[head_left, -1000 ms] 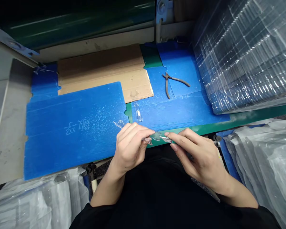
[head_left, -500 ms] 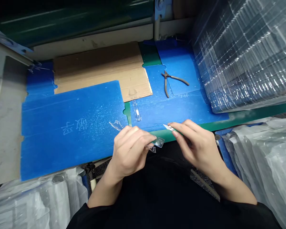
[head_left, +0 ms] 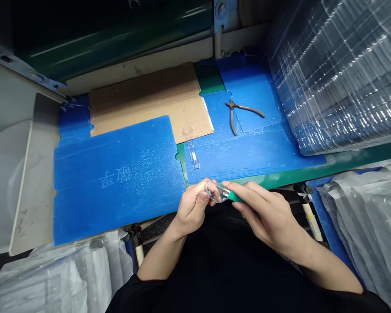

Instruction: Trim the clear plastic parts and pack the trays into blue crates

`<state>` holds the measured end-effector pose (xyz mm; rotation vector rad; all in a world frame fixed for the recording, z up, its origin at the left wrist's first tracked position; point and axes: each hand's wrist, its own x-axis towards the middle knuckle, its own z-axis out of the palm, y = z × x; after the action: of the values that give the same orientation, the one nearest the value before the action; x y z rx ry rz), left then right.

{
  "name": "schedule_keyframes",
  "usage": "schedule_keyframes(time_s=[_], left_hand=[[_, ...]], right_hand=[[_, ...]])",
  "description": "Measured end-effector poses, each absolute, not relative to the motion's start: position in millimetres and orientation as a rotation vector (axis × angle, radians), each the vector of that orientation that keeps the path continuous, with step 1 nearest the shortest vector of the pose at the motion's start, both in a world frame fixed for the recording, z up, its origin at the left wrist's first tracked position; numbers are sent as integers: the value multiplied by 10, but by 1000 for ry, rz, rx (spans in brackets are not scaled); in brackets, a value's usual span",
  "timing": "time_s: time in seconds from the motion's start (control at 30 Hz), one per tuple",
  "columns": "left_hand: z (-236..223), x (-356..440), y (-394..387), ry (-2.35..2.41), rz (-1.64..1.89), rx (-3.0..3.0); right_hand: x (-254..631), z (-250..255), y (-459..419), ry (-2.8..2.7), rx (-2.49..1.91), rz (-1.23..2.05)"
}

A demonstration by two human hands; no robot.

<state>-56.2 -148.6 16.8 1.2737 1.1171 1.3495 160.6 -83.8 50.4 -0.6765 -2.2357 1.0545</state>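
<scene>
Near my body, at the front edge of the workbench, both hands come together. My left hand is closed on a small clear plastic piece, most of it covered by the fingers. In my right hand is a knife with a green handle. Its metal blade end meets the clear piece, though the exact point of contact is hard to make out. Farther back on the bench lie nippers with their handles spread, and a clear plastic strip, both apart from my hands.
Blue sheets and a brown cardboard sheet cover the green bench. A tall stack of clear plastic trays stands at the right. White plastic-wrapped bundles sit below the edge on both sides. A dark green roller spans the back.
My hands have drawn together. The left has turned with the clear piece, and the knife's blade has moved from beside it onto it. The view has shifted slightly left.
</scene>
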Motion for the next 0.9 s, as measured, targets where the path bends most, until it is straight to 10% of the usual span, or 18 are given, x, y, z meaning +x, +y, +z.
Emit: schedule_keyframes(time_s=[0.9], left_hand=[[206, -590, -1475, 1136, 1356, 1511]], right_hand=[[1570, 564, -971, -2076, -683, 1264]])
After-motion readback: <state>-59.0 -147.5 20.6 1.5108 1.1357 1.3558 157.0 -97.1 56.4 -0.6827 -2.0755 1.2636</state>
